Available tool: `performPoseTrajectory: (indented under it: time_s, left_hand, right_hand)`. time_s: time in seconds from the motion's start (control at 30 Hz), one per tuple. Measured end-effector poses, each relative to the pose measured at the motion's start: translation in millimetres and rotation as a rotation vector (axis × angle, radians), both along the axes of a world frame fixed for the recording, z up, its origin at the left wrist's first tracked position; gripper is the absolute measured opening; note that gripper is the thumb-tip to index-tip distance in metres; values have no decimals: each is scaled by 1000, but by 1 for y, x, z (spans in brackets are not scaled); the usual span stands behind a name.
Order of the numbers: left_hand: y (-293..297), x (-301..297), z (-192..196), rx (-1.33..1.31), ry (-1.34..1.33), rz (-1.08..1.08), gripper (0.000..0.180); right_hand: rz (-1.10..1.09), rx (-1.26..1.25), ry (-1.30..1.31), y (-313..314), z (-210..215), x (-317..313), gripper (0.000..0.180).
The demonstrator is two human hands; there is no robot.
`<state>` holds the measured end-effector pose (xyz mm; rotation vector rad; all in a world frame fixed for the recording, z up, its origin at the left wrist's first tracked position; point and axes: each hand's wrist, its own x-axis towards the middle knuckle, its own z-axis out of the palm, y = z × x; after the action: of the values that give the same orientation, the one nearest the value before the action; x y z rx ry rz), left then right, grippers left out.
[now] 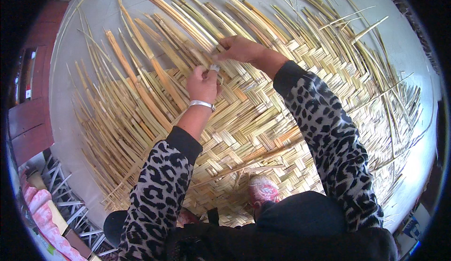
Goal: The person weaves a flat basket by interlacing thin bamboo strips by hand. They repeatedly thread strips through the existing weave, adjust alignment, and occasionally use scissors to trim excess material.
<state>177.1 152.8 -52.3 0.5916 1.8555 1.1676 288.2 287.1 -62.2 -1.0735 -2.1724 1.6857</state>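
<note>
Head view has the left hand (pixel 202 86) curled, fingers bent inward, at the woven mat's (pixel 244 106) far edge. The right hand (pixel 242 49), half-curled, bends its fingertips toward the strips (pixel 167 84) fanning from that edge. Whether either grips one, the view cannot tell. A red shoe (pixel 263 191) stands on the mat's near part.

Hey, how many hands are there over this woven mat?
2: the left hand, with a silver-coloured bracelet at its wrist, and the right hand, slightly farther up and to the right, both over the woven mat. No other hand shows.
</note>
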Motion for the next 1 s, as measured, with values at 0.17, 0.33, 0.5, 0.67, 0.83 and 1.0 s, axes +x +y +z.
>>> performPoseTrajectory:
  time_s: [0.17, 0.33, 0.5, 0.67, 0.83, 1.0]
  left_hand:
    - [-4, -9, -9, -44, 98, -295, 25]
    - [-3, -17, -14, -113, 109, -420, 27]
    - [0, -16, -16, -98, 220, -497, 24]
    - [-14, 1, -19, 39, 89, -137, 20]
    - [-17, -1, -7, 216, 730, -529, 16]
    - [11, 13, 6, 340, 880, -724, 20]
  right_hand:
    - [-38, -228, 176, -5, 4, 18, 44]
    - [-273, -220, 323, -13, 8, 42, 26]
    - [-510, 288, 15, -42, 5, 69, 20]
    - [-540, 347, -20, -57, -5, 78, 18]
    - [-586, 119, 154, -41, -7, 94, 20]
    - [-732, -389, 567, -28, 6, 122, 25]
